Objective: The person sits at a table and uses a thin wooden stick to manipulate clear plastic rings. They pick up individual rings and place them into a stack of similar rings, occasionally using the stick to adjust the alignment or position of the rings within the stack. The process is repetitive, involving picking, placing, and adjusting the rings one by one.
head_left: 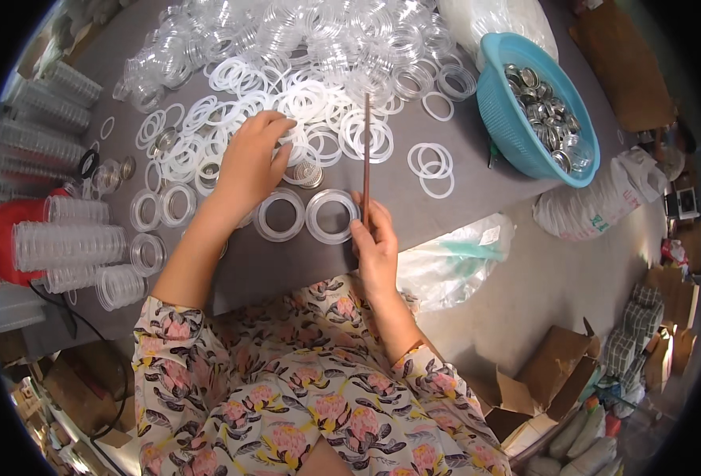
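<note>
My right hand [376, 242] is closed around a thin brown stick [367, 151], like a chopstick, held upright. Its tip points away toward a heap of white flat rings [307, 101]. Beside that hand's fingers lies a clear plastic ring [331, 216], with a second clear ring [280, 215] to its left. My left hand [257, 152] hovers over or rests on the near edge of the white rings, thumb apart from its bent fingers; nothing shows in it. A round silver metal lid [309, 174] sits just right of the left hand, partly among the rings.
Many clear plastic rings [311, 36] are piled at the back. A blue basket [493, 99] of silver lids stands at the right. Stacked clear rings [69, 246] and a red object [1, 230] are at the left. An open cardboard box [553, 373] is on the floor.
</note>
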The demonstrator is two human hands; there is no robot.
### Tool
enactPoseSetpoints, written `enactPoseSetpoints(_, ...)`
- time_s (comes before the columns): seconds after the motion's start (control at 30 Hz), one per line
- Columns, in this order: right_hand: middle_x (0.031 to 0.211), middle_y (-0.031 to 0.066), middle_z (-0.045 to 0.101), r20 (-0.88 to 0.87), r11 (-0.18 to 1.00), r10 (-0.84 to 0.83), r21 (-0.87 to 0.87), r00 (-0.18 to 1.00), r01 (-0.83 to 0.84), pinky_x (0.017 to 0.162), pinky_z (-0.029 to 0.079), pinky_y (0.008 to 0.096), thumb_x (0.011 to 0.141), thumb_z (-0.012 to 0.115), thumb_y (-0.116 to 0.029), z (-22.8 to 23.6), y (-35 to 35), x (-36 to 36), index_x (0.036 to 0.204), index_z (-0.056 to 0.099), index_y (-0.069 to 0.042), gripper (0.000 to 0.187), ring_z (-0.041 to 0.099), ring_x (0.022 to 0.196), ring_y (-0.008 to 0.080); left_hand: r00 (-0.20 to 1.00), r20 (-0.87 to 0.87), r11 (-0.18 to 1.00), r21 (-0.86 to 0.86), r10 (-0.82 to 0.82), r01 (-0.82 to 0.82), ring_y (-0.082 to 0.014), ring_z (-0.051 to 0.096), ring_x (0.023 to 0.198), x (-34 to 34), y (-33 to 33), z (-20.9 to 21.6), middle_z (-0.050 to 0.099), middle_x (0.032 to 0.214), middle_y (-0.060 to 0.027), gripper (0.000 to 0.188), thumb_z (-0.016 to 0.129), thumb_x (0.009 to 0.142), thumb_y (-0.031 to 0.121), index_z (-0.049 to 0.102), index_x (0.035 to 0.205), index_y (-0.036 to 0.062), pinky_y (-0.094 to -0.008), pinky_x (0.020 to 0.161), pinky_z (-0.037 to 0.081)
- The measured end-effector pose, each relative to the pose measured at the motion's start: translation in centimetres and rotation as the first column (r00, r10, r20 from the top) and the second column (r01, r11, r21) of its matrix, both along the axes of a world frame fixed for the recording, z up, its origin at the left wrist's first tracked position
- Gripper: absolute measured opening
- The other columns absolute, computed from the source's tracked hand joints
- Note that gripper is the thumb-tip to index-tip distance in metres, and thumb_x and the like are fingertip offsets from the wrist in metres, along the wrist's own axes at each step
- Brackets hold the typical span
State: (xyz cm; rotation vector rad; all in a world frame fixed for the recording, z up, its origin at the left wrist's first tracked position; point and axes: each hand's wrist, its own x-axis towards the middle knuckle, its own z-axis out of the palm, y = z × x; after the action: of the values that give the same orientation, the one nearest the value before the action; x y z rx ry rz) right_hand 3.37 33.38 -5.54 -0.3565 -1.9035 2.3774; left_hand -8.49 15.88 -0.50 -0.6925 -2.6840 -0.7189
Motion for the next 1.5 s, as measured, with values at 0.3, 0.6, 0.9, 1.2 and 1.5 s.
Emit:
enactPoseSetpoints(0.3,0.112,0.0094,0.055,0.022,0.904,-0.125,-0.409,0.992,0.124,0.044,0.027,0.0179,0.090,0.048,-0.010,0.5,1.7,0.1,0.124,0.045,0.003,0.037,0.035,0.050,0.0021,0.837,-0.391,0.905,-0.341,-0.384,0.256,-0.0278,0.039,0.126,-6.2,7.6,2.5,0.041,0.136,-0.0093,0.049,0.055,0.073,-0.003,0.050,0.120,0.0094,-0.0406,0.103,0.033)
enactPoseSetpoints(0.6,0.104,0.0061,0.058,-0.049,0.890,-0.094,-0.451,0.994,0.062,0.043,0.029,0.0172,0.093,0.044,-0.007,-0.3,1.8,0.1,0.121,0.047,0.005,0.031,0.037,0.049,0.0019,0.854,-0.422,0.886,-0.455,-0.304,0.090,-0.0210,0.052,0.101,-8.4,5.1,1.8,0.049,0.128,-0.0056,0.009,0.061,0.071,0.005,0.057,0.078,0.0065,-0.0344,0.081,0.041)
enactPoseSetpoints(0.9,0.101,0.0065,0.059,-0.016,0.832,-0.112,-0.549,0.994,0.085,0.039,0.026,0.0175,0.092,0.045,-0.010,0.2,2.8,0.1,0.117,0.050,0.004,0.029,0.035,0.045,0.0021,0.941,-0.299,0.979,-0.173,-0.159,0.111,-0.0268,0.056,0.092,-6.8,4.0,0.0,0.051,0.123,-0.0085,0.025,0.063,0.073,0.005,0.059,0.098,0.0055,-0.0363,0.077,0.045)
enactPoseSetpoints(1.2,0.097,0.0049,0.061,0.050,0.888,-0.125,-0.440,0.991,0.134,0.037,0.024,0.0163,0.092,0.046,-0.011,0.8,4.8,0.1,0.115,0.052,0.003,0.028,0.034,0.044,0.0011,0.975,-0.179,0.950,-0.302,-0.134,0.075,-0.0238,0.056,0.078,-6.7,4.0,-0.6,0.057,0.093,-0.0061,0.018,0.064,0.074,0.008,0.058,0.091,0.0086,-0.0354,0.068,0.045)
enactPoseSetpoints(1.5,0.096,0.0033,0.061,0.070,0.866,-0.247,-0.431,0.967,0.252,0.038,0.024,0.0161,0.092,0.046,-0.011,0.8,5.9,-0.1,0.116,0.052,0.003,0.028,0.033,0.044,0.0008,0.920,0.267,0.925,0.326,-0.287,0.195,-0.0163,0.051,0.058,-1.6,8.4,2.6,0.054,0.082,-0.0054,0.016,0.056,0.076,-0.003,0.057,0.089,0.0050,-0.0272,0.057,0.041)
